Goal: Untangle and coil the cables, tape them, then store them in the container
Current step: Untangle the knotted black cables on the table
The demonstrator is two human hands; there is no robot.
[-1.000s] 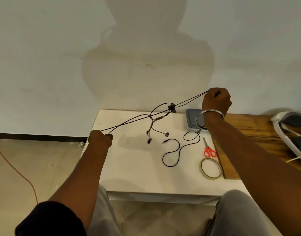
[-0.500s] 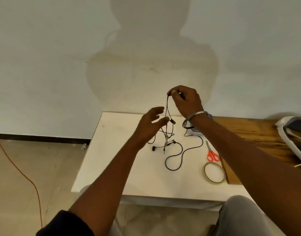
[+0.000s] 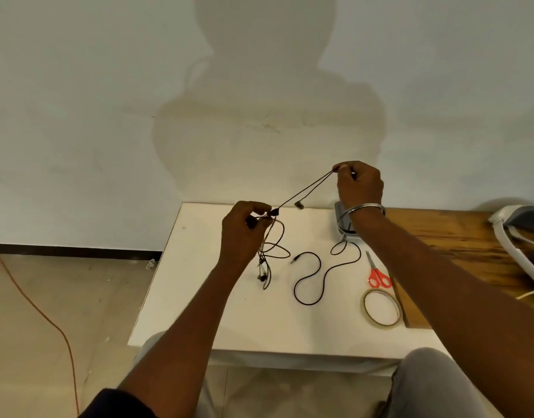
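Currently held: a thin earphone cable, pulled up off the white table between two bare hands.

- Left hand: raised over the table's 11 o'clock area. Finger and thumb tips are pinched on the cable at a small dark junction piece. Slack loops and an earbud hang beneath it, and the lowest loop appears to touch the tabletop, though contact cannot be confirmed.
- Right hand: raised higher, toward 1 o'clock, with a metal bangle on the wrist. The fingers are curled and a doubled strand is pinched at the fingertips. That strand runs taut and slanting down to the left hand. One earbud dangles just below the strand.
- Second cable: black, lying loose in an S-curve near the table's centre, with its plug end pointing to 9 o'clock. Its far end is led toward the container.
- Container: grey, at 1 o'clock on the table, largely hidden behind the right wrist.
- Scissors: red-handled, flat at 3 o'clock, with the blades pointing to 12.
- Tape roll: lying flat at 4 o'clock, just beside the scissors' handles.
- Wooden surface: adjoining the table at 3 o'clock.
- Orange cord: trailing across the floor at 9 o'clock.
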